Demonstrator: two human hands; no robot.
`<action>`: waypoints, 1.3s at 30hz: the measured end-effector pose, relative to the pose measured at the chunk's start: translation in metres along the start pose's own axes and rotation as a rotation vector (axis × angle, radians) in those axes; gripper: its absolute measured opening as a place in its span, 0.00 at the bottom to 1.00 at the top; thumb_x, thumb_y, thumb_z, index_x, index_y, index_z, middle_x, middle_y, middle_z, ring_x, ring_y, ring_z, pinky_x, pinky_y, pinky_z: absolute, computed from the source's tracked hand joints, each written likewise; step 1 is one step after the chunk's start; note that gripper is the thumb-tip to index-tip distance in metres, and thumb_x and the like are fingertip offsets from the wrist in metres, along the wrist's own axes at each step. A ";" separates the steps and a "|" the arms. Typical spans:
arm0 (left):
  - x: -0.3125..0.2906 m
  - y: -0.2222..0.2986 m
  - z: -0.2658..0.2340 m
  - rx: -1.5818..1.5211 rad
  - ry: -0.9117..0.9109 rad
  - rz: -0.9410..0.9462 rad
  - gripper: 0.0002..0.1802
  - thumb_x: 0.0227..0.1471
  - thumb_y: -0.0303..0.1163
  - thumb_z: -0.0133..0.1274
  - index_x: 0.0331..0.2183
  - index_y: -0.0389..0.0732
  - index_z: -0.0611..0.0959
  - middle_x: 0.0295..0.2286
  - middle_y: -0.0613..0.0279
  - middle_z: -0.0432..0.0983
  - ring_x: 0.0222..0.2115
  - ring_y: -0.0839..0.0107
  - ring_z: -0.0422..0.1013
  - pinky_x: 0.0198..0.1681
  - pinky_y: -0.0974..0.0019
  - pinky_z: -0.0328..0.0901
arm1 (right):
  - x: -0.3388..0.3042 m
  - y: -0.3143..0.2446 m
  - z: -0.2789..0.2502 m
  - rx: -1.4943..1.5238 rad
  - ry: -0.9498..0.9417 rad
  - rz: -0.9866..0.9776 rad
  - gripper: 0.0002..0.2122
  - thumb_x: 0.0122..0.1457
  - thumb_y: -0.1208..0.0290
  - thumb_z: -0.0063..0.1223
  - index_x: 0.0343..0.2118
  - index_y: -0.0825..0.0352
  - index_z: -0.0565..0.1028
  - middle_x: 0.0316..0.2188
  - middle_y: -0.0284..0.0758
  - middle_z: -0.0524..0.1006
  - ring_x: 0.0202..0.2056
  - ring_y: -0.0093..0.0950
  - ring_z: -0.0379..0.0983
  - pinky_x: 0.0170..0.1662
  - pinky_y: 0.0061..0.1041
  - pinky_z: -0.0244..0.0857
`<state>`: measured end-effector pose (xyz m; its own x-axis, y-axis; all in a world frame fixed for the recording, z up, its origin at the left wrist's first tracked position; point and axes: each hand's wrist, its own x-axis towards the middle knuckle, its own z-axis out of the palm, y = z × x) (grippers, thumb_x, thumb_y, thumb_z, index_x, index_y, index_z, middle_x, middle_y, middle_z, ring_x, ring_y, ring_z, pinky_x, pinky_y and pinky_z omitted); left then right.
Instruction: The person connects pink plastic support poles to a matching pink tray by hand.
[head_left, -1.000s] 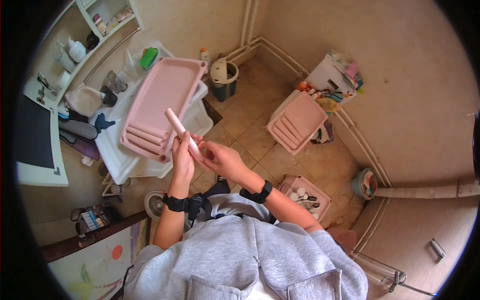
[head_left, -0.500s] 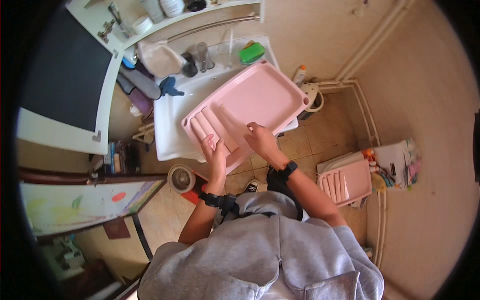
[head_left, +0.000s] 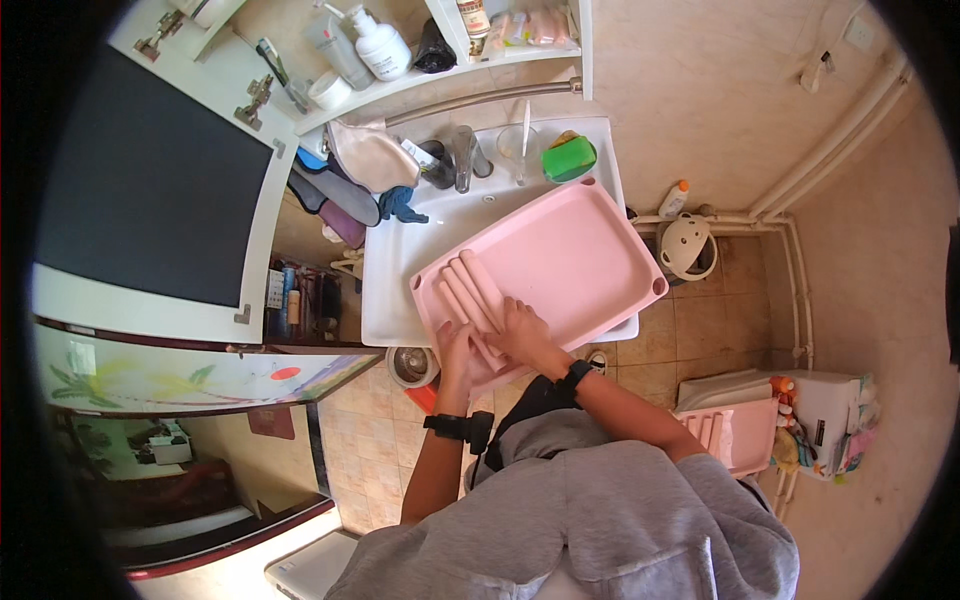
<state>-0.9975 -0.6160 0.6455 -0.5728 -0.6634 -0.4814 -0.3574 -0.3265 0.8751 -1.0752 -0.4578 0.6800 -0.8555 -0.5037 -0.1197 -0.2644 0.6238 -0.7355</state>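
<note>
A pink plastic tray [head_left: 560,240] with a raised rim and a hole at its corners rests tilted across the white sink. Several smooth pink tubes [head_left: 468,288] lie side by side at the tray's left end. Curled over their near part, my right hand [head_left: 522,336] grips the tubes from the right. My left hand [head_left: 455,356] closes on the same bundle from the left, close to the tray's near edge. Both hands partly cover the tubes' lower ends.
The white sink [head_left: 385,300] holds a faucet [head_left: 464,160], a cup and a green soap box [head_left: 569,158] along its back. An open cabinet door [head_left: 165,170] stands at left. Another pink tray [head_left: 750,435] leans at right. A bucket [head_left: 410,367] stands below the sink.
My right hand has brought its separate tube left against the others, so they now lie bunched together. My left hand has moved in around them. The view has shifted.
</note>
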 end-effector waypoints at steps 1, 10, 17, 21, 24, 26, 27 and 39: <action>0.007 0.001 -0.003 -0.038 -0.148 -0.033 0.24 0.55 0.35 0.58 0.51 0.34 0.72 0.44 0.56 0.72 0.44 0.67 0.71 0.45 0.68 0.67 | 0.004 -0.003 -0.004 0.066 -0.058 -0.005 0.32 0.49 0.52 0.65 0.47 0.75 0.66 0.39 0.53 0.77 0.43 0.49 0.75 0.46 0.43 0.72; -0.010 0.042 0.044 -0.249 -0.578 -0.075 0.18 0.60 0.38 0.52 0.47 0.37 0.76 0.40 0.62 0.74 0.41 0.70 0.72 0.44 0.65 0.70 | 0.010 -0.005 -0.022 0.624 -0.068 -0.077 0.38 0.45 0.63 0.70 0.56 0.71 0.61 0.42 0.50 0.77 0.46 0.44 0.76 0.47 0.36 0.71; -0.085 0.121 0.066 -0.018 -0.580 0.281 0.33 0.61 0.32 0.51 0.63 0.31 0.61 0.56 0.45 0.65 0.56 0.53 0.65 0.60 0.51 0.63 | -0.042 -0.037 -0.090 0.661 0.195 -0.191 0.40 0.45 0.68 0.71 0.61 0.64 0.59 0.49 0.48 0.75 0.51 0.46 0.73 0.53 0.39 0.67; -0.112 0.127 0.100 0.071 -0.857 0.309 0.34 0.59 0.31 0.52 0.63 0.30 0.61 0.58 0.42 0.64 0.57 0.52 0.65 0.61 0.50 0.63 | -0.089 -0.018 -0.125 0.764 0.320 -0.099 0.40 0.48 0.65 0.72 0.62 0.63 0.59 0.50 0.47 0.75 0.52 0.45 0.73 0.54 0.38 0.66; -0.132 0.114 0.123 0.046 -0.980 0.229 0.35 0.57 0.31 0.52 0.63 0.29 0.62 0.58 0.41 0.64 0.57 0.51 0.65 0.62 0.50 0.62 | -0.130 -0.001 -0.133 0.797 0.422 -0.059 0.41 0.49 0.63 0.72 0.63 0.63 0.58 0.51 0.47 0.75 0.52 0.45 0.73 0.53 0.38 0.67; -0.162 0.110 0.141 0.097 -1.037 0.173 0.37 0.55 0.30 0.53 0.63 0.30 0.61 0.59 0.42 0.63 0.58 0.51 0.65 0.62 0.50 0.61 | -0.163 0.010 -0.139 0.772 0.566 -0.092 0.39 0.52 0.63 0.70 0.63 0.64 0.57 0.51 0.47 0.75 0.52 0.44 0.73 0.53 0.38 0.67; -0.179 0.106 0.150 0.124 -1.131 0.170 0.37 0.56 0.31 0.52 0.64 0.30 0.60 0.59 0.43 0.62 0.58 0.52 0.64 0.63 0.52 0.60 | -0.182 0.014 -0.145 0.807 0.576 -0.018 0.38 0.53 0.64 0.68 0.63 0.64 0.57 0.51 0.48 0.75 0.53 0.43 0.73 0.53 0.37 0.67; -0.369 -0.025 0.267 0.488 -1.647 -0.045 0.33 0.57 0.32 0.53 0.61 0.33 0.64 0.56 0.48 0.64 0.58 0.57 0.64 0.62 0.54 0.60 | -0.427 0.112 -0.163 0.902 1.165 0.186 0.31 0.53 0.72 0.63 0.61 0.66 0.63 0.49 0.45 0.76 0.51 0.38 0.74 0.53 0.34 0.68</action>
<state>-0.9742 -0.1828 0.7875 -0.5415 0.7788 -0.3167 -0.3885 0.1023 0.9158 -0.8126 -0.0750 0.7573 -0.8269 0.5622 0.0125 -0.1284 -0.1672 -0.9775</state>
